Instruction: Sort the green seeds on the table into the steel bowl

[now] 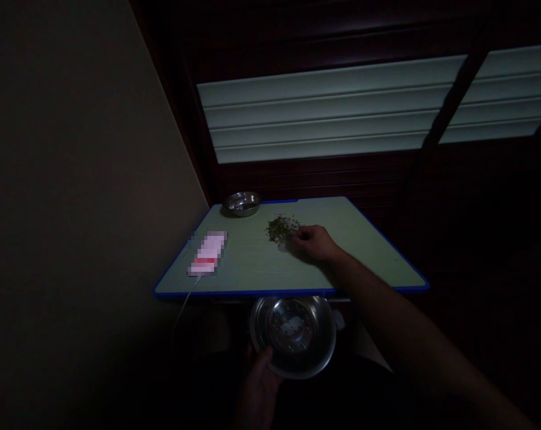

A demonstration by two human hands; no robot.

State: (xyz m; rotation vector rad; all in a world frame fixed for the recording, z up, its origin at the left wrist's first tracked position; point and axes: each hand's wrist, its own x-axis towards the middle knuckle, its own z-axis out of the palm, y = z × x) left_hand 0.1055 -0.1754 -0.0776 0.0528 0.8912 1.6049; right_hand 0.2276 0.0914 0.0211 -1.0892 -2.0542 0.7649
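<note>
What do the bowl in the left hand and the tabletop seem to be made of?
The bowl held by the left hand: metal, probably stainless steel, polished; bright reflections curve round its wall.

The tabletop: possibly plastic or laminate, smooth, pale green; it has a faint sheen and a blue edge.

Pile of small loose bits (279, 229): dark green to brownish, dry-looking, too fine to identify. Lies on the pale green, blue-rimmed tabletop (369, 254), about midway between left and right edges, nearer the far edge. Low, uneven heap, denser toward its left and middle; stray bits scattered singly around the margin, chiefly on the far side.

Steel bowl (313, 359): round, shiny, wide-mouthed, opening up. Off the tabletop, just beyond the middle of its near edge. Yellowish and pale flecks inside; whitish patch at bottom, contents or reflection unclear in dim light.
</note>
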